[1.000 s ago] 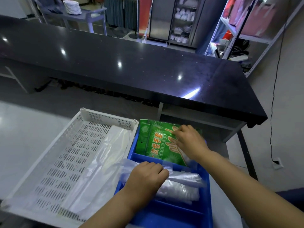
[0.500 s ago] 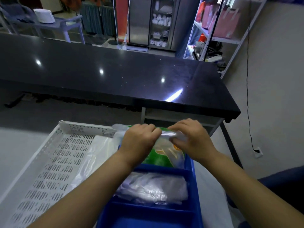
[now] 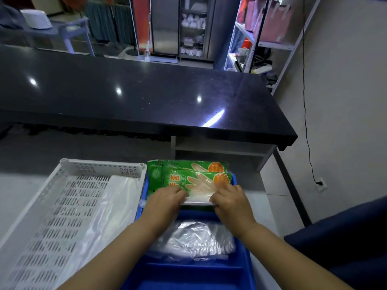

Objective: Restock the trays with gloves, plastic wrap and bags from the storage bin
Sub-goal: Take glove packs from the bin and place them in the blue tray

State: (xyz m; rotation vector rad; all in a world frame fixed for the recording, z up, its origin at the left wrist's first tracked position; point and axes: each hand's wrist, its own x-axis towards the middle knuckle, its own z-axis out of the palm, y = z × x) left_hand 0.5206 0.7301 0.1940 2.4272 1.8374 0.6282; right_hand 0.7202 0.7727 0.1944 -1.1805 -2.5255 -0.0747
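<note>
Two green glove packets [image 3: 192,176] lie overlapped in the far compartment of the blue divided tray [image 3: 245,266], the nearer one set slightly lower than the one behind it; whether more sit beneath cannot be told. The left hand [image 3: 165,197] and the right hand [image 3: 228,199] both rest on the near edge of the front packet, fingers curled down and pinching its clear lower margin.

Step in hand, as judged: seating the packet flat in its compartment. It is best done by pressing evenly from both corners, so that the slippery film slides against the packet behind without buckling, and by letting the near edge drop inside the divider rather than ride over it.

Count, working outward: one bundle of clear plastic bags [image 3: 194,239] fills the middle compartment; the nearest compartment shows only bare blue floor. Just to the left, touching the blue tray, stands one white perforated basket [image 3: 62,206] holding one sheet or pack of translucent plastic [image 3: 117,206] along its right side. One black counter [image 3: 146,97] lies beyond.
</note>
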